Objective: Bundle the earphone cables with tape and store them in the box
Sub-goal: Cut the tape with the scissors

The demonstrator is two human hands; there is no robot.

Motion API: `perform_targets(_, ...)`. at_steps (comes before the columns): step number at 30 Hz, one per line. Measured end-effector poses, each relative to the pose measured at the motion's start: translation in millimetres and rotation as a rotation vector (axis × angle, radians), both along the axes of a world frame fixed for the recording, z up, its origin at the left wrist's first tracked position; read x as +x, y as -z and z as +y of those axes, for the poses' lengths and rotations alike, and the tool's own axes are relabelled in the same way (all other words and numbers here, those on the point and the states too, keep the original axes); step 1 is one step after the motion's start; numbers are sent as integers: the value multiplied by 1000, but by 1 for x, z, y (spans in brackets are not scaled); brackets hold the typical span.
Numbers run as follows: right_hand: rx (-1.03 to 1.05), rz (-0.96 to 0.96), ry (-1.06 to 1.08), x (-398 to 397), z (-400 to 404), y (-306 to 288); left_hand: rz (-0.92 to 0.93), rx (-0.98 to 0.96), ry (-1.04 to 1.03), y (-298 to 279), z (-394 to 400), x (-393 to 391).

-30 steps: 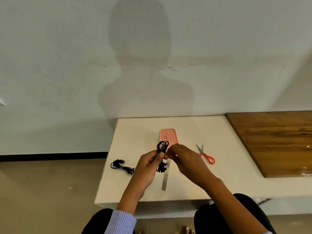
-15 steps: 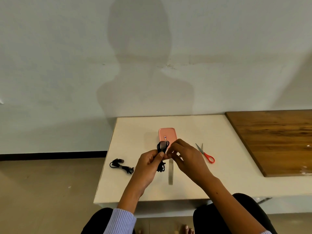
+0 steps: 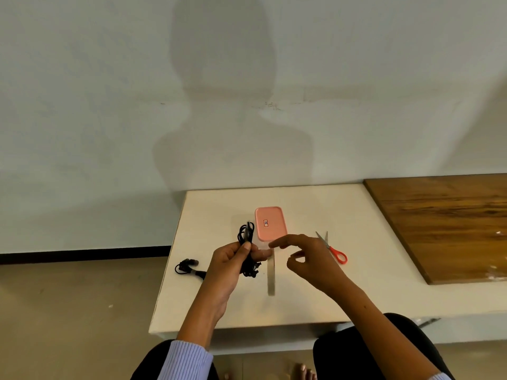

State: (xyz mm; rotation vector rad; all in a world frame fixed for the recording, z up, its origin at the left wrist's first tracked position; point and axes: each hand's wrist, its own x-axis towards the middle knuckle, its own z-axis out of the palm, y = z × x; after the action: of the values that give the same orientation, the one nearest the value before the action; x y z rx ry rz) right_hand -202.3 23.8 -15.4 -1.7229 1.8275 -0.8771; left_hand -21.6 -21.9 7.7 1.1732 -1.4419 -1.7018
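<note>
Left hand (image 3: 233, 259) raised over the white table (image 3: 384, 283), fingers and thumb curled round a coiled black earphone cable (image 3: 246, 237); loops stick up above the thumb, the loose ends hang below the palm. A strip of tape (image 3: 271, 278) hangs straight down from the left fingertips, lower end close to the table top. Right hand (image 3: 310, 259) just beside it, not touching cable or tape: forefinger stretched toward the left hand, other fingers loosely curled, holding nothing. Pink-lidded box (image 3: 270, 222) stands closed on the table just behind the hands. Second black earphone bundle (image 3: 189, 267) lies at the table's left edge. Red-handled scissors (image 3: 333, 249) lie right of the right hand. Wooden board (image 3: 444, 223) at far right
</note>
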Motion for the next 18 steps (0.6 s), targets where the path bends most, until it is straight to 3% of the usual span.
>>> perform_targets(5, -3, 26, 22, 4, -8, 13, -15, 38, -11, -2, 2, -2)
perform_targets(11, 56, 1, 33, 13, -14, 32, -99, -57, -102, 0, 2, -5)
perform_targets(18, 309, -13, 121, 2, -15, 49, 90, -16, -142, -13, 0, -2)
